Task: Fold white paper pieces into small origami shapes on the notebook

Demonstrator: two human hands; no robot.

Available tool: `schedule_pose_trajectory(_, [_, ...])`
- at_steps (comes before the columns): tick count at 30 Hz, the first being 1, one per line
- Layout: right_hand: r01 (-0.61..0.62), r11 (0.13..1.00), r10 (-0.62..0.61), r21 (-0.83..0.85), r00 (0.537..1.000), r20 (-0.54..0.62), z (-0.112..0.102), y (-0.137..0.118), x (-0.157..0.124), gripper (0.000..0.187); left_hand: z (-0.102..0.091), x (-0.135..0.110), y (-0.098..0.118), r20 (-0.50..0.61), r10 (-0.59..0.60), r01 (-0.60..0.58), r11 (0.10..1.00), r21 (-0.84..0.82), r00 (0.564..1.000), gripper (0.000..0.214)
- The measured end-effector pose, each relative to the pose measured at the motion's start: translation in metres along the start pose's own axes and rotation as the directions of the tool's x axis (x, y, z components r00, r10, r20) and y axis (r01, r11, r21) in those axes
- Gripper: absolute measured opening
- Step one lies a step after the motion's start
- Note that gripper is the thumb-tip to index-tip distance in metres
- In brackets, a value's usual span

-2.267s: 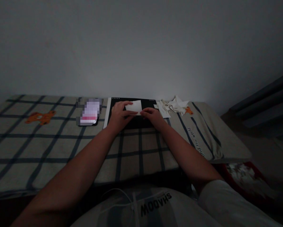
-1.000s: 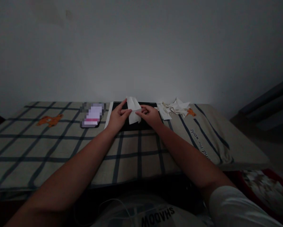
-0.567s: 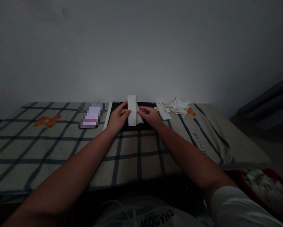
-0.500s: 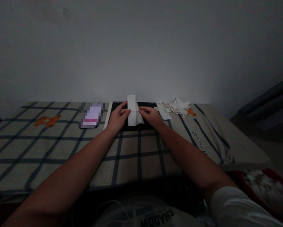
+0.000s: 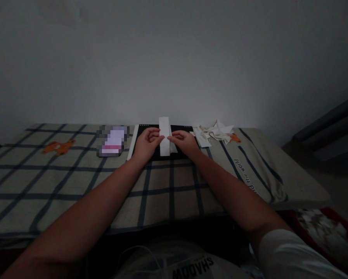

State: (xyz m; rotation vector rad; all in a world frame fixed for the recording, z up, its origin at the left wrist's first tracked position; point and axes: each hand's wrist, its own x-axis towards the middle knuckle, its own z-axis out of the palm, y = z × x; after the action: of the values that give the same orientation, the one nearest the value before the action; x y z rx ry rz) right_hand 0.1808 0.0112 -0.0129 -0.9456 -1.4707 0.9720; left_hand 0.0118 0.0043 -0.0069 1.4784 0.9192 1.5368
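Note:
A folded strip of white paper (image 5: 164,149) stands lengthwise between my two hands, a loose flap showing at its lower right. My left hand (image 5: 148,144) pinches its left side, thumb on the front and fingers curled at the edge. From the right, my right hand (image 5: 185,142) pinches the same strip, its thumb tip close to the left thumb. Under both hands lies a flat black sheet or board (image 5: 179,154) with a white strip along its left edge. The fingertips behind the paper are hidden.
Several crumpled white paper pieces (image 5: 217,131) lie right of the black board. A phone (image 5: 113,141), partly pixelated, rests to the left. Everything lies on a checked cloth (image 5: 159,190) against a grey wall (image 5: 174,62). At lower right, a red container (image 5: 331,213) holds whitish scraps.
The paper strip has shifted slightly right, and its right flap shows less. My left thumb has moved onto the strip's front, and the two thumbs are closer together.

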Motion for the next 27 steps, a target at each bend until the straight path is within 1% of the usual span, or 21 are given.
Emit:
schedule_pose_trajectory(2, [-0.014, 1.0, 0.014, -0.006, 1.0, -0.008, -0.001, 0.0, 0.001, 0.033, -0.001, 0.001, -0.001, -0.026, -0.003, 0.004, 1.0, 0.026, 1.0, 0.03])
schedule_pose_trajectory(5, [-0.019, 0.998, 0.016, -0.059, 0.999, -0.049, -0.004, -0.003, 0.003, 0.026, -0.004, 0.003, -0.003, -0.064, -0.003, 0.007, 0.998, 0.064, 0.998, 0.029])
schedule_pose_trajectory(8, [-0.018, 0.996, 0.01, -0.086, 0.996, -0.084, -0.005, -0.004, 0.003, 0.023, -0.008, 0.004, -0.006, -0.093, 0.014, 0.001, 0.987, 0.16, 0.996, 0.03])
schedule_pose_trajectory(11, [-0.016, 0.998, 0.011, -0.057, 0.996, -0.084, -0.005, -0.003, 0.002, 0.024, -0.011, 0.003, -0.006, -0.063, -0.022, 0.038, 0.965, 0.258, 0.998, 0.029])
schedule_pose_trajectory(14, [-0.006, 1.0, 0.005, -0.023, 0.999, -0.054, -0.006, 0.0, 0.002, 0.026, -0.01, 0.001, -0.001, -0.051, -0.081, 0.093, 0.948, 0.303, 0.995, 0.032])
schedule_pose_trajectory(17, [0.016, 1.0, -0.016, -0.011, 1.0, -0.015, -0.007, 0.0, 0.001, 0.026, -0.007, -0.002, 0.006, -0.043, -0.14, 0.146, 0.951, 0.271, 0.989, 0.038])
schedule_pose_trajectory(19, [0.011, 1.0, -0.011, -0.009, 1.0, -0.005, -0.008, 0.0, 0.002, 0.026, -0.004, -0.003, 0.009, -0.016, -0.197, 0.196, 0.963, 0.187, 0.98, 0.04])
schedule_pose_trajectory(22, [-0.018, 1.0, 0.018, 0.003, 0.999, -0.05, -0.011, 0.002, 0.004, 0.027, -0.004, -0.002, 0.009, 0.015, -0.267, 0.267, 0.963, 0.024, 0.964, 0.041])
schedule_pose_trajectory(24, [-0.04, 0.999, 0.042, 0.022, 0.995, -0.095, -0.013, 0.003, 0.006, 0.028, -0.007, 0.001, 0.006, 0.025, -0.276, 0.277, 0.961, -0.023, 0.961, 0.041])
schedule_pose_trajectory(27, [-0.071, 0.995, 0.08, 0.072, 0.988, -0.136, -0.018, 0.005, 0.01, 0.028, -0.016, 0.005, 0.002, 0.008, -0.241, 0.241, 0.97, 0.014, 0.97, 0.039])
